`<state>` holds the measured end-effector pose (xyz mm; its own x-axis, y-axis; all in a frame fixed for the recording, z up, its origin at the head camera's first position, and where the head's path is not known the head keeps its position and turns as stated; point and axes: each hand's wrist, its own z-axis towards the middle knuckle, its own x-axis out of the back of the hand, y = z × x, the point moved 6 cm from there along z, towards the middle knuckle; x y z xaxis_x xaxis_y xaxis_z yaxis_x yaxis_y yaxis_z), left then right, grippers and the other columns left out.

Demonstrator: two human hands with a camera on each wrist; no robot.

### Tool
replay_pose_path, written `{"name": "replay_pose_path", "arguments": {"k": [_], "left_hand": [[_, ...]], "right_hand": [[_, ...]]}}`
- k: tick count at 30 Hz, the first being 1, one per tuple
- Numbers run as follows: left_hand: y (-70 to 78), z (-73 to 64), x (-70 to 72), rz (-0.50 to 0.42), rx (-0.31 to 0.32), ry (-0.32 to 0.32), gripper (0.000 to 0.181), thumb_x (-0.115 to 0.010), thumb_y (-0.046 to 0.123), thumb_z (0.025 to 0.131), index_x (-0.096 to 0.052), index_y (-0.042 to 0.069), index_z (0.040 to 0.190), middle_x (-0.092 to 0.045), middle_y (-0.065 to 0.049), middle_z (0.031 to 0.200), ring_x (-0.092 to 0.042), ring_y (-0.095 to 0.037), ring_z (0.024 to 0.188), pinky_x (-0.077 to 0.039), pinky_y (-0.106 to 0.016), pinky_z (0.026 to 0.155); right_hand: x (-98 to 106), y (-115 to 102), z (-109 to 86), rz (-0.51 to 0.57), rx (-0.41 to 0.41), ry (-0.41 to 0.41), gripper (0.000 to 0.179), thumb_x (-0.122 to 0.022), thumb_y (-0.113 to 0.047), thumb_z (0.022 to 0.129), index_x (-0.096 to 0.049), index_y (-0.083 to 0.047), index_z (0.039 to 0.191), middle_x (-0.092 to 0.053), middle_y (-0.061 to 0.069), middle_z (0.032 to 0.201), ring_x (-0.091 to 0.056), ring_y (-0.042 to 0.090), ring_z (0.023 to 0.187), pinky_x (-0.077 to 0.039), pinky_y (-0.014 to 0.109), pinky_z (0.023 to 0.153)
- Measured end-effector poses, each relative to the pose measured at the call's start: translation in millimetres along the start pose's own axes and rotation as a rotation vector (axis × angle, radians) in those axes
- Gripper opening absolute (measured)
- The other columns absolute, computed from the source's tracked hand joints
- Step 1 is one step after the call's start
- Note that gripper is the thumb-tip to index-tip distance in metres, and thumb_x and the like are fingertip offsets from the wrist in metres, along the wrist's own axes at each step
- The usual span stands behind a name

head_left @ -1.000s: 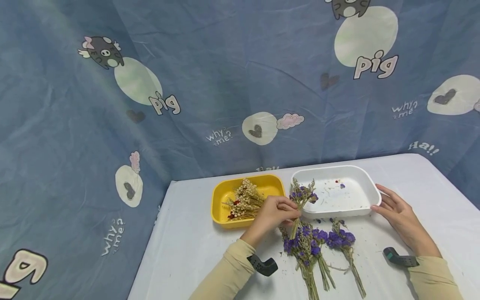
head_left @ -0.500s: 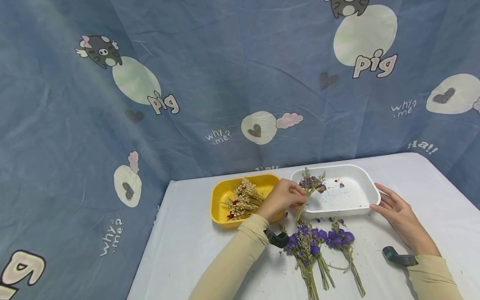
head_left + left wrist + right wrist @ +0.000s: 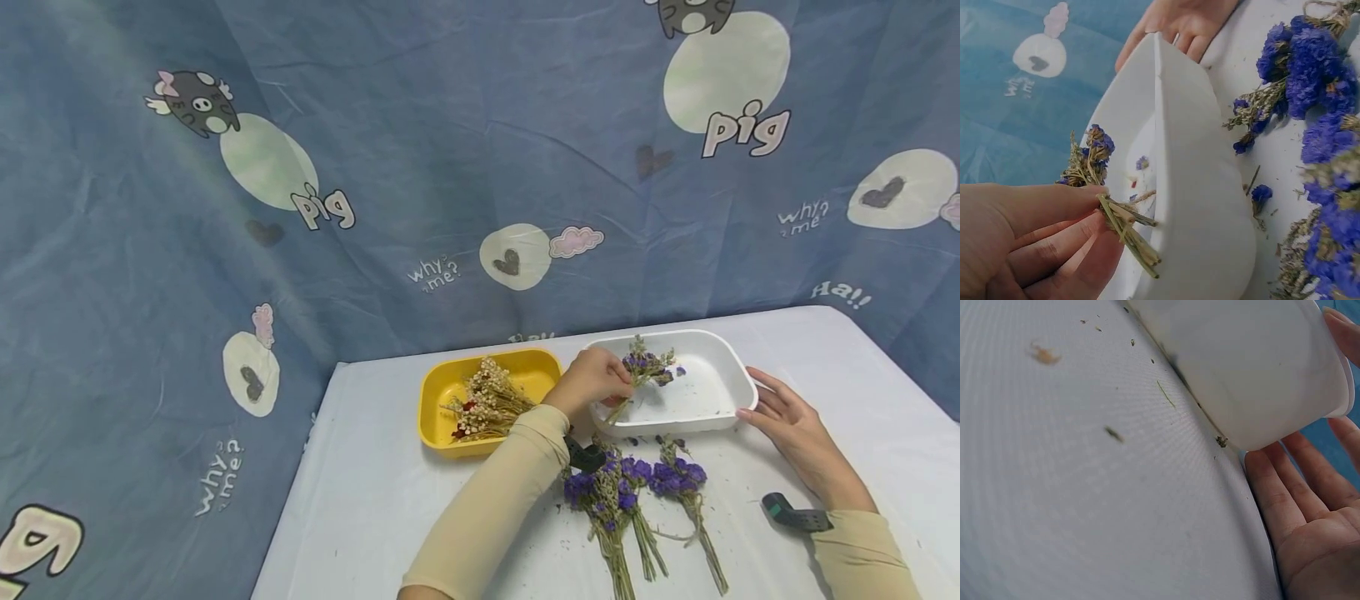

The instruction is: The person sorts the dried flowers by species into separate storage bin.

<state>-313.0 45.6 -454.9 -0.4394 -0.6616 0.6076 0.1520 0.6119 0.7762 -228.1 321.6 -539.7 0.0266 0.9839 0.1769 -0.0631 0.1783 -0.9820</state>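
My left hand (image 3: 596, 379) pinches the stems of a small bunch of dried flowers (image 3: 647, 365) between thumb and fingers, over the left part of the white tray (image 3: 693, 423). In the left wrist view, the cut stem ends (image 3: 1132, 240) stick out past the fingers toward the tray's wall, and small purple blooms (image 3: 1099, 147) show beyond the hand. At the tray's right near corner is my right hand (image 3: 798, 429), its thumb and largely straight fingers touching the corner from either side. The right wrist view has those fingers (image 3: 1282, 494) against the tray's wall.
A yellow tray (image 3: 435, 417) with cream and red dried flowers (image 3: 491, 400) stands left of the white one. Purple dried flower bunches (image 3: 607, 500) lie on the white table (image 3: 390, 533) in front, another bunch (image 3: 678, 479) beside them. Plant crumbs dot the cloth; a blue curtain hangs behind.
My left hand has moved right and slightly up with the flower bunch, from the tray's left near corner to over its inside. The right hand has stayed at the tray's corner.
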Motion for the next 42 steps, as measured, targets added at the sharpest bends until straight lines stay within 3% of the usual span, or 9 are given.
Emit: {"name": "replay_pose_path", "arguments": {"k": [6,12,17,22,26,32,42], "left_hand": [[5.2,11.9,-8.0,0.128,0.019,0.036,0.007,-0.082,0.012,0.088,-0.081,0.007,0.092,-0.077,-0.002,0.080,-0.065,-0.008,0.057,-0.056,-0.017,0.058],[2.1,17.6,-15.7,0.232,0.053,0.053,0.004,-0.082,0.011,0.088,-0.080,0.008,0.088,-0.076,0.000,0.079,-0.061,-0.006,0.056,-0.052,-0.017,0.054],[5.7,14.8,-18.6,0.370,0.043,0.055,0.010,-0.082,0.014,0.088,-0.076,0.013,0.081,-0.071,0.004,0.074,-0.056,-0.007,0.059,-0.047,-0.019,0.055],[8.9,10.0,-20.4,0.465,0.025,0.052,0.006,-0.082,0.019,0.089,-0.078,0.016,0.086,-0.075,0.006,0.084,-0.059,-0.008,0.067,-0.050,-0.021,0.062],[10.4,6.8,-18.9,0.438,-0.005,0.058,0.005,-0.079,0.020,0.092,-0.080,0.015,0.091,-0.077,0.004,0.093,-0.064,-0.009,0.074,-0.055,-0.022,0.068],[10.7,1.2,-14.8,0.282,-0.067,0.046,0.007,-0.075,0.015,0.094,-0.079,0.012,0.090,-0.076,0.002,0.087,-0.061,-0.008,0.067,-0.052,-0.020,0.062],[7.7,-12.8,-2.8,0.194,-0.088,0.069,0.010,-0.075,0.022,0.095,-0.078,0.013,0.093,-0.078,-0.001,0.088,-0.065,-0.004,0.060,-0.052,-0.017,0.057]], "right_hand": [[1,2,-0.1,0.026,-0.007,-0.001,0.080,-0.070,-0.012,0.099,-0.026,-0.024,0.165,-0.037,0.000,0.166,-0.049,-0.026,0.113,-0.046,-0.002,0.093],[1,2,1.2,0.018,-0.002,0.003,0.080,-0.071,-0.012,0.098,-0.028,-0.024,0.164,-0.046,-0.009,0.158,-0.050,-0.025,0.114,-0.046,-0.001,0.094],[1,2,2.2,-0.015,-0.018,0.000,0.080,-0.070,-0.014,0.099,-0.025,-0.025,0.165,-0.039,0.000,0.166,-0.047,-0.026,0.115,-0.045,-0.001,0.095],[1,2,2.1,-0.027,-0.032,-0.008,0.081,-0.069,-0.015,0.100,-0.023,-0.025,0.166,-0.033,0.007,0.169,-0.046,-0.026,0.115,-0.046,-0.001,0.094],[1,2,0.9,-0.008,-0.035,-0.008,0.080,-0.070,-0.015,0.100,-0.025,-0.027,0.165,-0.036,0.001,0.167,-0.047,-0.026,0.114,-0.046,-0.001,0.094],[1,1,1.0,-0.013,-0.018,0.005,0.081,-0.071,-0.014,0.098,-0.027,-0.027,0.165,-0.040,-0.004,0.164,-0.047,-0.027,0.112,-0.045,-0.002,0.093],[1,3,1.6,-0.046,-0.041,0.007,0.082,-0.070,-0.016,0.099,-0.024,-0.027,0.165,-0.033,0.004,0.169,-0.047,-0.024,0.119,-0.045,-0.001,0.094]]}}
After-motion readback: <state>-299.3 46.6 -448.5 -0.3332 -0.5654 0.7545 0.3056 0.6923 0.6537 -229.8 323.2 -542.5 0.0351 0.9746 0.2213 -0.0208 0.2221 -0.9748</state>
